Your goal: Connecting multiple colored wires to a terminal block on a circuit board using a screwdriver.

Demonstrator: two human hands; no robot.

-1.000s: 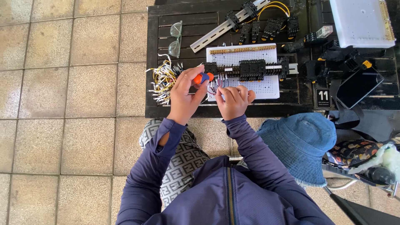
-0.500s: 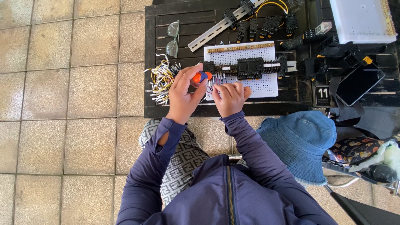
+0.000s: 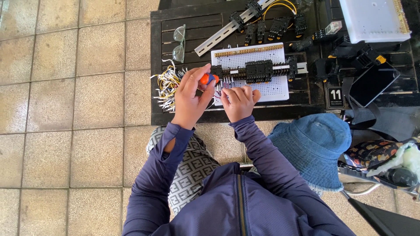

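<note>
My left hand (image 3: 190,98) grips a screwdriver with an orange and blue handle (image 3: 208,79), its tip aimed at the left end of a row of black terminal blocks (image 3: 256,71). The blocks sit on a rail across a white perforated panel (image 3: 251,57) on a dark slatted table (image 3: 197,26). My right hand (image 3: 238,101) rests on the panel's lower left corner, fingers pinched on thin wires (image 3: 224,84) that run into the blocks.
A bundle of yellow and white wires (image 3: 166,85) lies left of the panel. Safety glasses (image 3: 178,42), a metal rail (image 3: 218,37) and loose black blocks (image 3: 280,26) lie behind. A white box (image 3: 372,19), a phone (image 3: 372,85) and a blue hat (image 3: 313,146) are at right.
Both hands stay at the panel's left end. The view has drifted slightly, and the screwdriver hand has shifted a little.
</note>
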